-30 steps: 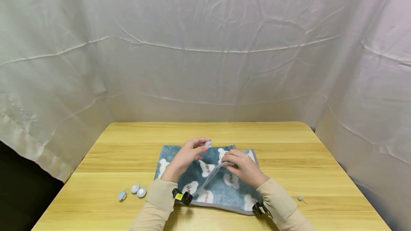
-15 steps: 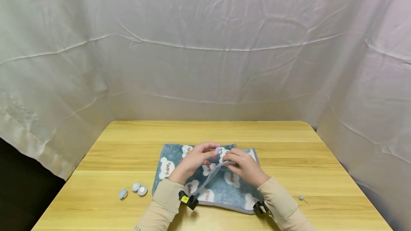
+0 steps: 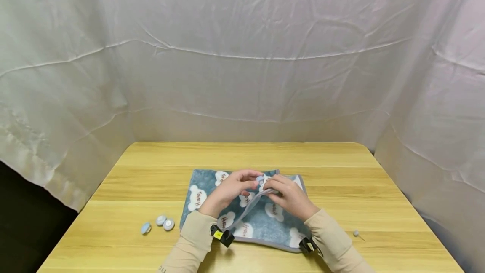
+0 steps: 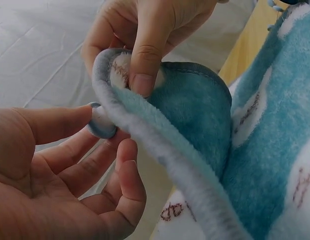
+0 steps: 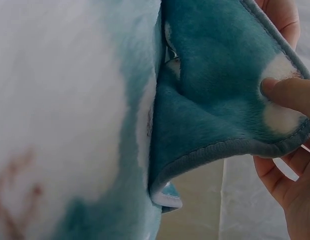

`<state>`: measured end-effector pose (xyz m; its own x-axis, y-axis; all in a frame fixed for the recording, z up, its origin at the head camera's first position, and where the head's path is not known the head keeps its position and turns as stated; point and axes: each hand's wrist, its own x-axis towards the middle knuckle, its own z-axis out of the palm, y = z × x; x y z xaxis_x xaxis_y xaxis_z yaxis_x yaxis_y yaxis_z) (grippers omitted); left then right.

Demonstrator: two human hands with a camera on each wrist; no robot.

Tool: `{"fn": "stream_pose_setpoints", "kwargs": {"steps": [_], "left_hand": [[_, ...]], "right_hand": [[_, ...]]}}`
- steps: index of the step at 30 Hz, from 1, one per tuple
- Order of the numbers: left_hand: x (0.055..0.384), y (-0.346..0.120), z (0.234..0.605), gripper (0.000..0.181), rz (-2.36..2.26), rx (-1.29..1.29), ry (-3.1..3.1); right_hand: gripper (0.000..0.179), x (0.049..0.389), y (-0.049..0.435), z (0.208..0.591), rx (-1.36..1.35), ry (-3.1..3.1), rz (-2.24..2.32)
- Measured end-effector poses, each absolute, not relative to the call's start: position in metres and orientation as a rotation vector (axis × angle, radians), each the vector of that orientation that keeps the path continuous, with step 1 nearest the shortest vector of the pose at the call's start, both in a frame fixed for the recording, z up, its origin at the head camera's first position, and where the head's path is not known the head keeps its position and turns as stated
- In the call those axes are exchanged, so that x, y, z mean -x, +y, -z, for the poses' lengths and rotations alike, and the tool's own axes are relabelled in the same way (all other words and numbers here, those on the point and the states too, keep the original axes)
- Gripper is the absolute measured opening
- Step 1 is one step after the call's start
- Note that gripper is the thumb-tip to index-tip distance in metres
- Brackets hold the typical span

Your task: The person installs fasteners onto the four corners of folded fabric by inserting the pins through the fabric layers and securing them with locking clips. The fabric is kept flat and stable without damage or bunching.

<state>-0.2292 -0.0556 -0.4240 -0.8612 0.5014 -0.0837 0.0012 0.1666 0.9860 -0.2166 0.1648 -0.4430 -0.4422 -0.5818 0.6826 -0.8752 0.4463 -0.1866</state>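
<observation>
A teal fleece blanket with white cloud patches and grey binding lies folded on the table, its corner lifted in the middle. My right hand grips that corner, its thumb flat on the fleece and its other fingers behind the cloth. Between thumb and fingertips, my left hand pinches a round blue-and-white quilt clip. In the left wrist view the clip stands right at the bound edge of the corner, partly behind it. The right wrist view shows the raised flap hanging from my right hand.
Several more things lie on the wooden table: three round blue-and-white clips to the left of the blanket, and a small grey-blue ball with a thin pin at the right. Pale curtains hang behind and at both sides.
My left hand has moved right with the quilt clip, from above the blanket to the held corner, and is nearly still over the last half second. My right hand keeps its grip in place.
</observation>
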Motion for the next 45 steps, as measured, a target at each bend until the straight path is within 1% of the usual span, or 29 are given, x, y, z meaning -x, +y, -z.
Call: {"fn": "stream_pose_setpoints", "kwargs": {"steps": [5,17,26,31,36,38,42,45], "left_hand": [[0.229,-0.056,0.424,0.033,-1.712,-0.473,2.074],[0.229,-0.056,0.425,0.032,-1.703,-0.481,2.084],[0.227,-0.054,0.427,0.027,-1.641,-0.474,2.115],[0.227,-0.054,0.424,0.030,-1.614,-0.487,2.137],[0.224,-0.054,0.414,0.043,-1.543,-0.552,2.238],[0.220,-0.055,0.409,0.045,-1.530,-0.587,2.307],[0.207,-0.055,0.405,0.030,-1.484,-0.646,2.456],[0.198,-0.050,0.406,0.022,-1.365,-0.694,2.585]], "right_hand": [[0.018,0.218,0.165,0.444,-1.217,-2.157,-0.728],[0.023,0.218,0.165,0.444,-1.202,-2.162,-0.726],[0.019,0.218,0.166,0.447,-1.205,-2.161,-0.717],[0.015,0.219,0.167,0.446,-1.208,-2.155,-0.714],[0.015,0.221,0.168,0.443,-1.215,-2.138,-0.699],[0.017,0.221,0.167,0.443,-1.212,-2.144,-0.702],[0.021,0.220,0.167,0.441,-1.203,-2.163,-0.711],[0.024,0.218,0.168,0.440,-1.207,-2.167,-0.712]]}}
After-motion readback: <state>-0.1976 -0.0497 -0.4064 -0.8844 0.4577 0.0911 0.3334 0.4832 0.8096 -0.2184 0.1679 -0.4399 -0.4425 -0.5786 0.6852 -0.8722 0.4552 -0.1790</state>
